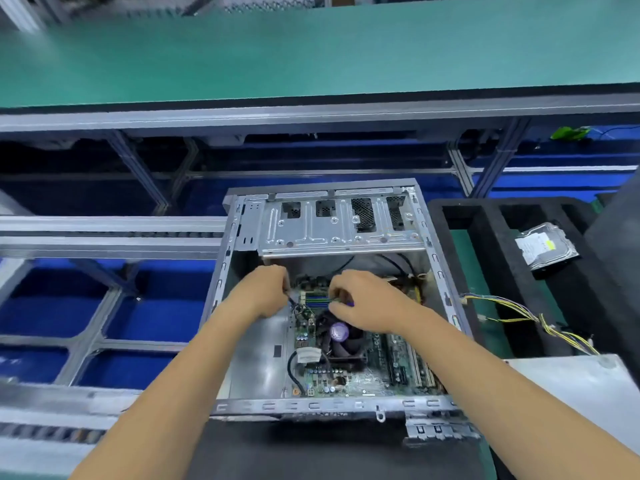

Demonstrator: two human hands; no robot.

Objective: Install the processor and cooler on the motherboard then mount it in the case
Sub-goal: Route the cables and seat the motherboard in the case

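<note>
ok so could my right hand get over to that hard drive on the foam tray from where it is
Probably yes. The right hand is inside the open-topped case, and the hard drive lies uncovered on the foam tray just beyond the case wall. It would only have to lift over that wall.

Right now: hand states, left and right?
Left hand: curled, pinching a thin dark tool over the motherboard.
Right hand: curled near the cooler; contents cannot be told.

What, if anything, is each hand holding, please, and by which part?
The left hand pinches a thin dark tool by its upper end. The right hand curls over the motherboard; whether it holds anything cannot be told.
</note>
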